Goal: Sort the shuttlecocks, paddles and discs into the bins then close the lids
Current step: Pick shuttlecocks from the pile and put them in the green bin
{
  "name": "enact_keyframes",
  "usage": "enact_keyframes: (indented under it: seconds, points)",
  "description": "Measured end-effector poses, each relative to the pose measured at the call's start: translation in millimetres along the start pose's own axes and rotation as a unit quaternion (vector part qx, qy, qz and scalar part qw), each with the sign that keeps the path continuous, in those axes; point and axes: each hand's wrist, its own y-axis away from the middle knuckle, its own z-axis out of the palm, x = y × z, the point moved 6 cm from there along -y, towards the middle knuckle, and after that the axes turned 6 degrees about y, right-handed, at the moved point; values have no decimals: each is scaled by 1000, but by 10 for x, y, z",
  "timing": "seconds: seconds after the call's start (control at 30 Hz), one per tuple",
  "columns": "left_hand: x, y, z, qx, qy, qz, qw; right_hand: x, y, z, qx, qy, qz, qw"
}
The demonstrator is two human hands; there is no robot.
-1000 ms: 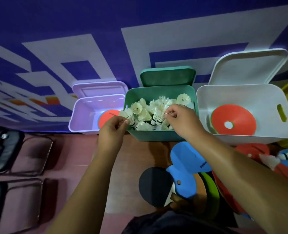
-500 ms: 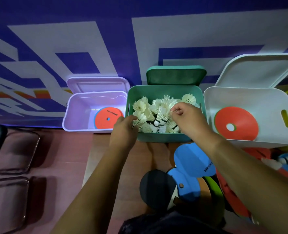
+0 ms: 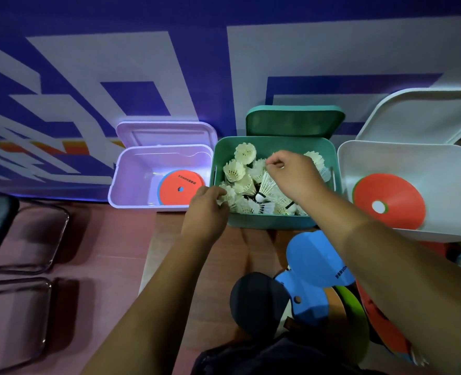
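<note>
Left hand (image 3: 206, 212) gripping shuttlecocks (image 3: 234, 171) at front-left corner of green bin (image 3: 272, 226); right hand (image 3: 294, 177) seemingly pinching feather tips. Featherlight, crushable; holding by cork safer.

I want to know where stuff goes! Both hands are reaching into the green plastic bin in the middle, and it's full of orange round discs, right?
Not quite. The head view shows the green plastic bin full of white feathered shuttlecocks, not orange discs. The rest is right: the left hand and the right hand both reach into that middle bin.
</note>
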Motion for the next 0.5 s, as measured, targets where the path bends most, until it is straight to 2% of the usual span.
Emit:
enact_keyframes:
  seconds: [0.13, 0.33, 0.5]
  points:
    - [107, 13, 57, 0, 14, 9, 1000, 166, 216, -83, 11, 0, 11, 1000]
    - [505, 137, 338, -21, 26, 71, 997, 549, 643, -431, 38, -25, 20, 999]
    - [1002, 312, 780, -77, 16, 129, 989, 1140, 1077, -881, 97, -83, 71, 989]
